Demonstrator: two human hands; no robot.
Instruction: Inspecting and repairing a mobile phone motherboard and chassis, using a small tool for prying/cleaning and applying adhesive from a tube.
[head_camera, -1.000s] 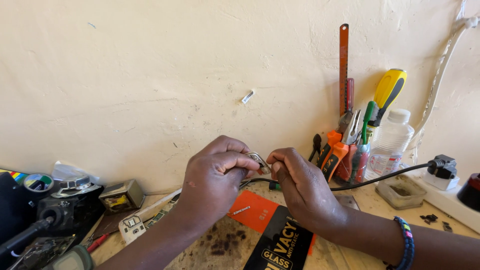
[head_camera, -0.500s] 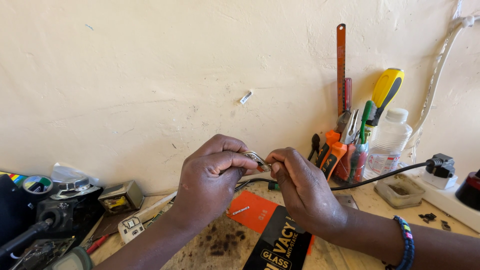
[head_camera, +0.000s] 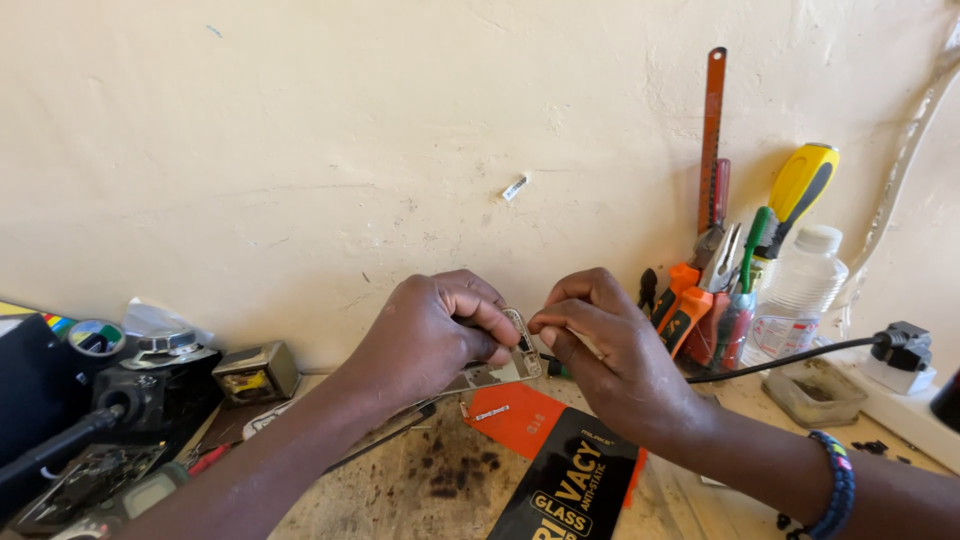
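Observation:
My left hand (head_camera: 430, 335) grips a small metal frame part (head_camera: 517, 350) with an oval opening, holding it up above the wooden bench. My right hand (head_camera: 610, 345) meets it from the right, thumb and forefinger pinched at the part's upper edge. Whether the right fingers hold a thin tool is hidden. Under the hands lies a black and orange flat package (head_camera: 565, 470). A beaded bracelet (head_camera: 833, 485) circles my right wrist.
A cluster of tools (head_camera: 720, 290) with pliers, a yellow-handled screwdriver (head_camera: 800, 185) and a saw blade leans on the wall at right, beside a plastic bottle (head_camera: 800, 290). A black cable (head_camera: 790, 358) runs to a plug (head_camera: 900, 345). Black equipment (head_camera: 80, 420) and small parts crowd the left.
The hands have stayed together at the part; my right fingers shifted slightly up onto its top edge. The view moved a little.

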